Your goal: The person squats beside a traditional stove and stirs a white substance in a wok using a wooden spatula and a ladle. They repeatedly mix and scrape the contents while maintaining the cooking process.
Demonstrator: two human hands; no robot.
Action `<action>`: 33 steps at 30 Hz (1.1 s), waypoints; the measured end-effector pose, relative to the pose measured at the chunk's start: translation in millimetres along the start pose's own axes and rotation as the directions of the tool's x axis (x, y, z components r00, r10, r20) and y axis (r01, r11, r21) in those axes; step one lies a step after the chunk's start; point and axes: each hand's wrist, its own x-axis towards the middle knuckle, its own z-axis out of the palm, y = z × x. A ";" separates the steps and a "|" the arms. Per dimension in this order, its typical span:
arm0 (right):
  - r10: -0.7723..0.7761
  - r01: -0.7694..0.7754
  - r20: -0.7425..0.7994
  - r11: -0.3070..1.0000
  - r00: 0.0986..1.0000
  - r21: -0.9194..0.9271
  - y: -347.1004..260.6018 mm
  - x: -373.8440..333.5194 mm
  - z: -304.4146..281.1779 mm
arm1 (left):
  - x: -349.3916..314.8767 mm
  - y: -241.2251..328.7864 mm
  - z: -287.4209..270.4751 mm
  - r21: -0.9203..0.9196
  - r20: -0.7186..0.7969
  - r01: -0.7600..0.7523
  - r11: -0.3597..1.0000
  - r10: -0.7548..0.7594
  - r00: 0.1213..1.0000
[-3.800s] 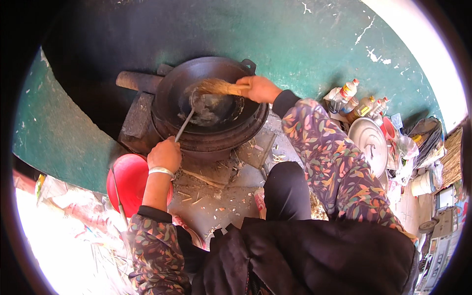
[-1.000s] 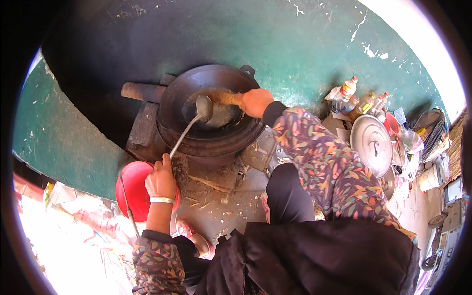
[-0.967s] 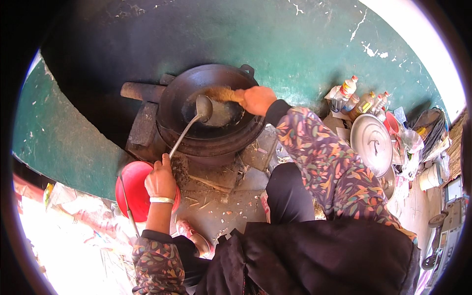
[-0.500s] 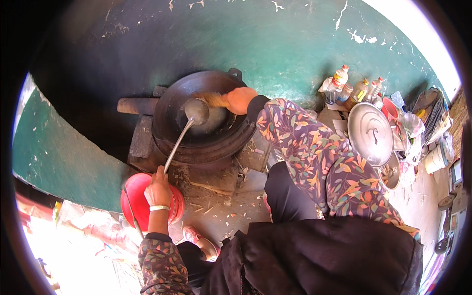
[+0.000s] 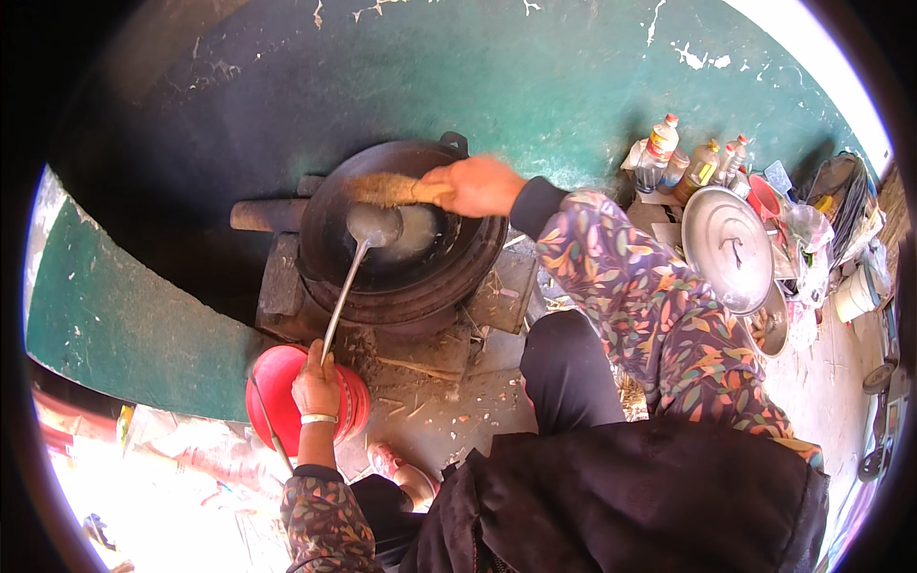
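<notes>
A large dark wok (image 5: 449,263) sits on a low stove, with a little cloudy liquid (image 5: 417,229) at its bottom. My left hand (image 5: 316,387) is closed round the handle of a long metal ladle (image 5: 374,225), whose bowl is inside the wok. From the right, my right hand (image 5: 480,185) grips the pale end of a straw brush (image 5: 382,189). Its bristles lie over the wok's far inner side, just beyond the ladle bowl. The hand is slightly blurred. Below my left hand stands a red bucket (image 5: 272,382), with a thin stick leaning on its rim.
Behind the wok rises a green, soot-darkened wall (image 5: 535,86). Several bottles (image 5: 659,153) stand at the back right, beside a metal lid (image 5: 728,250) and a metal bowl (image 5: 776,320). Bricks (image 5: 280,277) and a thick log (image 5: 263,215) flank the stove's left.
The brush and my right hand have shifted across the wok, the bristles now further left and more exposed. The ladle bowl sits slightly lower and further left, uncovering more of the liquid.
</notes>
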 end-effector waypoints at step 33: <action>0.106 -0.079 0.098 0.967 0.989 -0.243 24.7 9.0 61.2 | -3.7 -7.2 18.5 0.229 -0.065 -0.068 0.971 0.084 0.994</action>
